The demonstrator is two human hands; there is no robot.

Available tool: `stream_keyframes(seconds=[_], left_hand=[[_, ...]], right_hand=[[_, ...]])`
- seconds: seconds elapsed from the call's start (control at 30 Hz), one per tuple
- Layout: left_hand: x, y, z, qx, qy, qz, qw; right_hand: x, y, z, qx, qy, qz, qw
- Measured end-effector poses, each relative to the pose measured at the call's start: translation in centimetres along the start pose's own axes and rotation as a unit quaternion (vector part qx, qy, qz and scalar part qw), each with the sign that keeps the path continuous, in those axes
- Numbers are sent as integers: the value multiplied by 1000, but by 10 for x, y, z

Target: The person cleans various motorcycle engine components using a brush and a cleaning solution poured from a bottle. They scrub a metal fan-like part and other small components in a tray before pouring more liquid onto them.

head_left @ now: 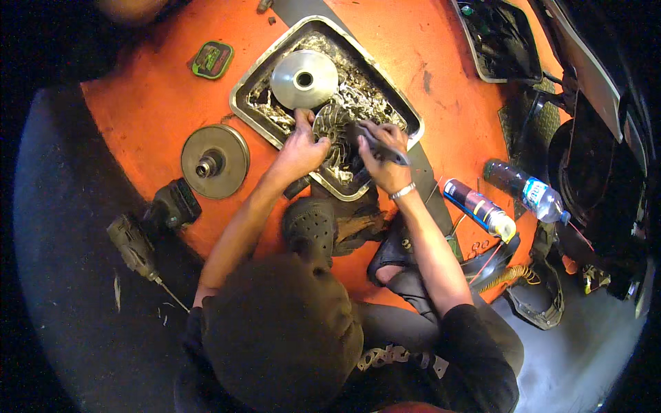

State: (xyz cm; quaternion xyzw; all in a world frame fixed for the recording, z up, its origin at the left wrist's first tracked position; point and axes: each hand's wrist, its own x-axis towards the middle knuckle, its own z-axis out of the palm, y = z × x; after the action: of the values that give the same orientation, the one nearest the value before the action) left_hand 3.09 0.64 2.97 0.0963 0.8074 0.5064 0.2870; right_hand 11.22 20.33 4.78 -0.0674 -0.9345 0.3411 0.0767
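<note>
A finned metal disc [329,122] stands tilted over a shallow metal tray [242,102]. My left hand [300,150] grips its edge, with the thumb and fingers closed on it. My right hand [387,167] is wrapped round a brush [395,155] with a flat grey handle. The brush's dark head is against or close to the disc; my fingers partly hide the contact. Behind my left hand, a smooth silver cone-shaped pulley half [284,74] lies in the tray. Wet, dark, shiny residue covers the tray's bottom.
On the orange floor at left lie a round metal pulley [231,165] and a cordless drill [132,246]. A small green-rimmed tub [212,60] is farther back. At right are a spray can [475,205], a plastic bottle [529,190] and a black tray [475,51]. My shoe [308,226] stands near the tray.
</note>
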Motion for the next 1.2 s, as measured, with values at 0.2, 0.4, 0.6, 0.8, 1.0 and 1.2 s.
stream_keyframes(seconds=[0.2,0.4,0.6,0.8,1.0,1.2], left_hand=[[1,-1,1,20,8,25,999],[2,8,-1,21,-5,2,1000],[2,5,1,23,-2,15,1000],[2,0,5,16,7,33,999],[4,4,3,29,6,19,999],[5,8,1,21,4,30,999]], right_hand=[[2,-1,-6,-82,-50,-23,995],[4,5,-15,-52,-96,-70,991],[0,-3,-15,-28,-110,-133,985],[-3,-14,-14,-65,-104,-114,986],[-4,-14,-13,-30,-97,-91,991],[-5,-15,-15,-45,-104,-77,991]])
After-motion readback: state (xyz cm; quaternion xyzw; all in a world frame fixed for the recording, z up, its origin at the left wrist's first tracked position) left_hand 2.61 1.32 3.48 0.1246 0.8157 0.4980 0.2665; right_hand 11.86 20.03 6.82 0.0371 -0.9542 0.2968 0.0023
